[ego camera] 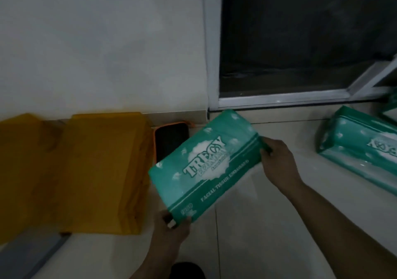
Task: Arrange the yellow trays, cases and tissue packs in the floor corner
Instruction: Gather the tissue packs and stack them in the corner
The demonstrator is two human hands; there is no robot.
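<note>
At the left of the frame the yellow trays [103,171] sit against the wall, with the black case [170,143] just beside them. At centre, my left hand [171,229] pinches the lower corner of the tissue pack [206,164] and my right hand [277,160] curls round its upper end. I judge it not yet placed. A second tissue pack [361,147] waits at the right edge.

Both hands on green tissue pack [206,164], tilted: left hand [171,229] pinches 7 o'clock corner, right hand [277,162] grips 2 o'clock end. Yellow trays [103,171] at 9, black case [170,143] between, second pack [361,147] at 3.
</note>
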